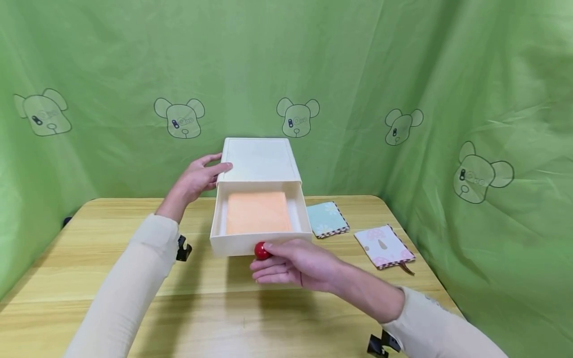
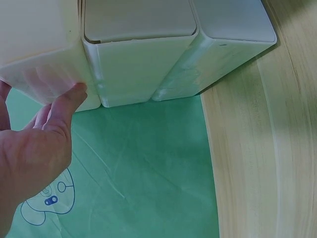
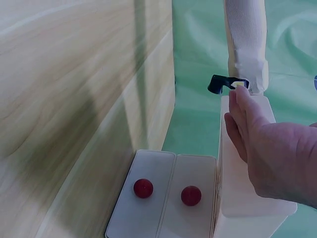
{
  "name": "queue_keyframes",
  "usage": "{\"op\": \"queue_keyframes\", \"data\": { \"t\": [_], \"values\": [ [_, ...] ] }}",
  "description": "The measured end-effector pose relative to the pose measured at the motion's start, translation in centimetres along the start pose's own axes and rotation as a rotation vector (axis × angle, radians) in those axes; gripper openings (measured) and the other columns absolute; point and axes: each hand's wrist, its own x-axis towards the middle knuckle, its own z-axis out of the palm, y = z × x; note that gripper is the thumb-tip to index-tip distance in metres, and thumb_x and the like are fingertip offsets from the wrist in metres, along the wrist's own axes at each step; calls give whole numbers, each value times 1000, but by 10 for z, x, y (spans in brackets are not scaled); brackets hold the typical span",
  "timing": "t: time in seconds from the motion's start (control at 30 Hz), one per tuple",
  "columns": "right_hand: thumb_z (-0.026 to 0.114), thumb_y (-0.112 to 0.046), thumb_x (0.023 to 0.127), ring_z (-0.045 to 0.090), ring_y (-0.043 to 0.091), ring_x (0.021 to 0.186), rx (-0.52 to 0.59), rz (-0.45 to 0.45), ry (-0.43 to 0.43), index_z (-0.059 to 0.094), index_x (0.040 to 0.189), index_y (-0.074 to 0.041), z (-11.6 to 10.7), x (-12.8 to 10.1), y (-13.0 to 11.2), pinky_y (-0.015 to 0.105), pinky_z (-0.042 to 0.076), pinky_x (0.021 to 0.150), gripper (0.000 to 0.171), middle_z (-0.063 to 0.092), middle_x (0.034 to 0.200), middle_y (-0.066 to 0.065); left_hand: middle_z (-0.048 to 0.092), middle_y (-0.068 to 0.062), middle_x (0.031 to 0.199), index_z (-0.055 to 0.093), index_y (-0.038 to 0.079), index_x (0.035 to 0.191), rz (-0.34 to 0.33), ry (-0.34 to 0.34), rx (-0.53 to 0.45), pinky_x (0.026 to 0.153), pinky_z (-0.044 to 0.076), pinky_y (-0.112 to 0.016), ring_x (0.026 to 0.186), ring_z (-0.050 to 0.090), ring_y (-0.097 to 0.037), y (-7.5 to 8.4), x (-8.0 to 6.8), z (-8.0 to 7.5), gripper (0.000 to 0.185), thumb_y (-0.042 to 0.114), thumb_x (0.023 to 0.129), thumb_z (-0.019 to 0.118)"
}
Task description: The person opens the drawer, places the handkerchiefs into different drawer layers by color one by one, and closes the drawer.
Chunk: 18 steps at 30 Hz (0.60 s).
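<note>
- Right hand first: thumb and fingers pinched on the red knob of the top drawer, the other fingers curled loosely beneath it.
- That drawer is drawn well out toward the person, long axis running 12 to 6 o'clock; the knob sits at its 6 o'clock face, right at the fingertips.
- Inside lies an orange sheet, flat on the drawer floor.
- Left hand now: fingers straight and together, laid against the left side of the cream drawer cabinet, at its 9 o'clock, bracing it.
- The right wrist view shows two more drawer fronts below, each with a red knob, both pushed in.
- Out at 3 o'clock on the wooden table: a blue floral pouch, then a pink mushroom-print pouch, apart from each other and the cabinet.
- Green bear-print cloth hangs all round.
</note>
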Motion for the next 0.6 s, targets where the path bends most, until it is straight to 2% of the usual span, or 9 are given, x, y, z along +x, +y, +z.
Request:
{"op": "queue_keyframes", "data": {
  "t": [0.17,0.33,0.6],
  "values": [
    [50,-19,107,73,32,107,-5,-11,23,53,134,12,0,3,-2,37,57,98,42,73,115,24,56,-16,143,25,20,162,-1,0,6,93,58,-25,113,62,-18,0,0,0,81,34,96,70],
    [50,-20,107,74,30,105,-17,-24,29,51,136,14,-1,8,-6,37,57,98,45,71,118,26,56,-16,143,25,20,162,-1,2,9,98,56,-28,116,61,-19,0,0,0,81,34,96,71],
    [49,-19,107,75,29,102,-22,-56,45,50,137,14,1,19,-16,37,58,96,44,74,113,22,56,-17,144,26,20,162,-3,10,8,101,55,-30,118,61,-21,0,0,-1,82,35,96,71]
  ]
}}
